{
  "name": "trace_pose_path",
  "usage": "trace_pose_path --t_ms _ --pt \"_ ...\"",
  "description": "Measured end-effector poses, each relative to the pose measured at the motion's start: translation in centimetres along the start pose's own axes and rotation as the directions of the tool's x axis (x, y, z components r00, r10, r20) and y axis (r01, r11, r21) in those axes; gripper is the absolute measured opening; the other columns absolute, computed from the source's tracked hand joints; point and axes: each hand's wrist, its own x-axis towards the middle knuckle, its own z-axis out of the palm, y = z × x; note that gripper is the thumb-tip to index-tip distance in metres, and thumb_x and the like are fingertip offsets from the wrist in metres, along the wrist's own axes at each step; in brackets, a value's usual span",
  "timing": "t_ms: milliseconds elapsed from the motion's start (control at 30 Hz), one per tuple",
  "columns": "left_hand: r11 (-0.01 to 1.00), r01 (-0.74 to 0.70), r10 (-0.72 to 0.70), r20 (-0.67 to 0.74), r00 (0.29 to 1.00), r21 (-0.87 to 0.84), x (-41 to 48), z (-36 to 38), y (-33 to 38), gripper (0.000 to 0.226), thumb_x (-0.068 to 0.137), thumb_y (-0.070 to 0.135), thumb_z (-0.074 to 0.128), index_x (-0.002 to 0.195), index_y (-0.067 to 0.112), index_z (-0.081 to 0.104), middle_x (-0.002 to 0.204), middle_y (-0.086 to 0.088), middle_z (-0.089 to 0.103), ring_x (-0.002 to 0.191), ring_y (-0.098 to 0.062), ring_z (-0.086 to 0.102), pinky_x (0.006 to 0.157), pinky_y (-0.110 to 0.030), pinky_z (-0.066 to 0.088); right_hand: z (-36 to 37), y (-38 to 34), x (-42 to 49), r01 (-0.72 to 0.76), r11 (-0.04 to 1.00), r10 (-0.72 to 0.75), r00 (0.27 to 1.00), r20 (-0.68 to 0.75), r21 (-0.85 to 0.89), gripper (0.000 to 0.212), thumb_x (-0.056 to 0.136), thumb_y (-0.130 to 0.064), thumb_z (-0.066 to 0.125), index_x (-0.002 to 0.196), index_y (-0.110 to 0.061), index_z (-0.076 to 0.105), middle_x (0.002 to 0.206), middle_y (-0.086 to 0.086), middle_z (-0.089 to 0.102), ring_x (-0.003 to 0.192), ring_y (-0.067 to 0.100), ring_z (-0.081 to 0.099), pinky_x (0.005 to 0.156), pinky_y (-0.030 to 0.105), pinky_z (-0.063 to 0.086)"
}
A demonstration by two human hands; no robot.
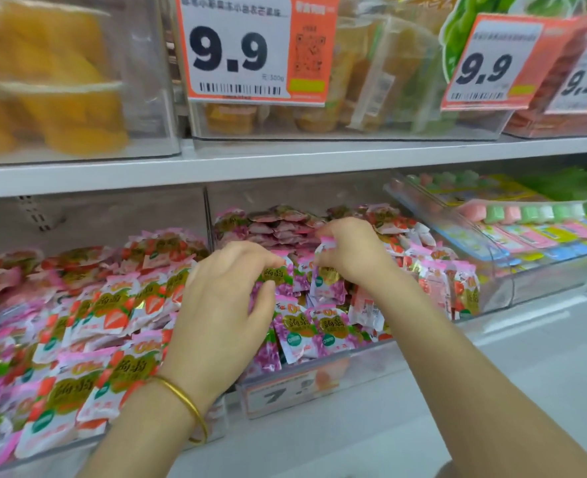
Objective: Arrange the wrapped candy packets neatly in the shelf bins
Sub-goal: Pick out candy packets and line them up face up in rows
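white shelf [285,165] runs above a clear bin [319,384] heaped with purple packets [306,332]. over the heap, left hand [223,298] pinches one packet between thumb and fingers [264,260]; right hand [350,253] just beside it grips another, fingers curled.

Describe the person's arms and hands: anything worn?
The left forearm and right forearm are bare, with no sleeves in view. The left hand and right hand are ungloved, with no rings showing. A thin, plain gold bangle circles the left wrist; the right wrist carries nothing.
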Motion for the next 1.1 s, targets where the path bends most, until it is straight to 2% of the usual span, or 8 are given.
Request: trace_pose_path --t_ms 100,200,367,500,700,800,900,1100 --pt "1.0 0.004 -0.004 0.009 1.0 0.001 -0.1 0.0 0.1 0.026 0.083 0.019 0.048 0.104 0.024 0.063 0.102 0.016 0.053 0.102 -0.009 0.053 0.091 -0.037 0.045 -1.8 0.8 -1.6 0.029 0.965 -0.006 0.996 -0.09 0.259 0.047 0.083 -0.02 0.07 0.128 -0.011 0.057 0.135 0.005 0.055 0.126 0.019 0.048 0.098 0.025 0.037" --pt "1.0 0.006 -0.006 0.013 1.0 0.006 -0.2 0.0 0.0 0.025 0.083 0.018 0.048 0.104 0.023 0.063 0.102 0.014 0.055 0.101 -0.009 0.053 0.09 -0.033 0.043 -3.2 1.7 -3.2 -0.018 0.881 0.041 0.998 -0.04 0.473 0.04 0.081 -0.019 0.072 0.12 -0.018 0.063 0.128 0.0 0.057 0.12 0.015 0.051 0.092 0.025 0.039" --pt "0.999 0.016 -0.016 0.007 1.0 -0.028 -0.3 0.1 -0.1 0.024 0.086 0.008 0.055 0.103 0.022 0.063 0.101 0.014 0.054 0.1 -0.008 0.051 0.091 -0.029 0.039 -2.2 1.1 -4.6 -0.018 0.899 -0.051 0.988 0.146 0.437 0.029 0.074 -0.021 0.079 0.098 -0.014 0.063 0.094 -0.011 0.057 0.086 0.004 0.054 0.069 0.018 0.043" --pt "0.999 0.0 0.001 0.018 1.0 -0.055 -0.4 -0.1 -0.3 0.026 0.082 0.015 0.049 0.103 0.021 0.063 0.101 0.015 0.053 0.101 -0.006 0.05 0.089 -0.026 0.037 -0.9 0.6 -4.9 0.126 0.97 -0.177 0.952 0.248 0.209 0.024 0.077 -0.021 0.076 0.099 -0.012 0.072 0.078 -0.016 0.054 0.068 0.0 0.052 0.055 0.005 0.039" --pt "0.992 -0.032 0.035 0.025 0.999 -0.122 -0.9 -1.0 -0.2 0.027 0.082 0.01 0.05 0.105 0.019 0.062 0.103 0.009 0.055 0.101 -0.003 0.049 0.09 -0.008 0.032 -0.4 0.8 -4.2 0.194 0.979 -0.201 0.965 0.169 0.06 0.026 0.077 -0.024 0.076 0.101 -0.015 0.072 0.079 -0.012 0.055 0.069 0.003 0.052 0.06 0.011 0.039" --pt "0.988 0.016 -0.017 -0.007 1.0 -0.152 -1.6 -2.6 -0.2 0.026 0.083 0.009 0.049 0.104 0.017 0.062 0.103 0.007 0.055 0.099 -0.003 0.048 0.089 -0.01 0.034 -1.4 -0.9 -4.8 0.204 0.963 -0.199 0.979 -0.049 0.178 0.01 0.08 -0.02 0.073 0.089 -0.023 0.07 0.08 -0.009 0.06 0.067 0.003 0.055 0.06 0.008 0.04" --pt "0.992 0.081 -0.088 -0.067 0.994 -0.1 -2.5 -4.8 -2.1 0.025 0.082 0.008 0.049 0.101 0.016 0.063 0.101 0.004 0.056 0.099 -0.006 0.049 0.089 -0.009 0.032 -2.6 -5.1 -6.5 0.306 0.859 -0.251 0.951 -0.182 0.412 0.014 0.083 -0.012 0.067 0.088 -0.025 0.071 0.08 -0.011 0.063 0.068 -0.001 0.055 0.062 0.006 0.042" --pt "0.945 0.317 -0.309 -0.097 0.946 0.085 -6.1 -10.4 -7.9 0.021 0.083 0.006 0.057 0.1 0.016 0.064 0.102 0.001 0.057 0.102 -0.017 0.051 0.09 -0.025 0.037 0.2 -15.9 -6.7 0.415 0.714 -0.486 0.874 -0.028 0.565 0.015 0.085 -0.007 0.065 0.091 -0.019 0.071 0.074 -0.012 0.065 0.062 -0.003 0.056 0.06 0.008 0.042"
